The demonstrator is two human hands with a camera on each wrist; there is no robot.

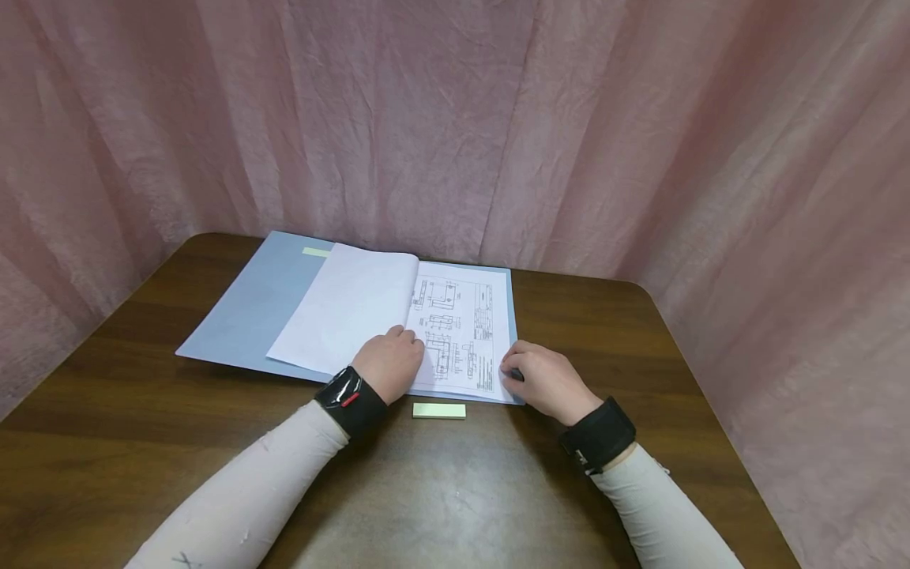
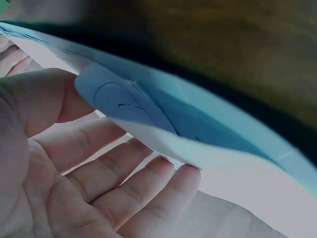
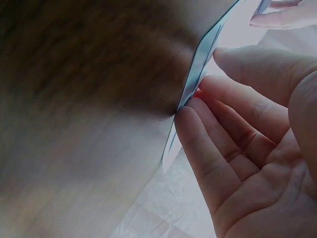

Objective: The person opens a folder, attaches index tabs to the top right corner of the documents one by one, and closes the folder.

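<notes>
An open blue folder (image 1: 242,316) lies on the brown table (image 1: 455,490), with white pages (image 1: 348,316) turned to the left and a sheet of technical drawings (image 1: 462,332) on the right. My left hand (image 1: 389,362) rests on the pages near the fold, and its fingers (image 2: 148,183) lie fairly straight against the paper (image 2: 237,173), with a curled page edge by the thumb. The bottom right corner of the sheets is pinched by my right hand (image 1: 542,381). There the fingertips (image 3: 190,111) and thumb meet the paper's edge (image 3: 198,59).
A pale green sticky-note pad (image 1: 438,410) lies on the table just in front of the folder, between my wrists. Another small green note (image 1: 315,252) is stuck on the folder's left cover. A pink curtain (image 1: 640,142) encloses the table's back and sides.
</notes>
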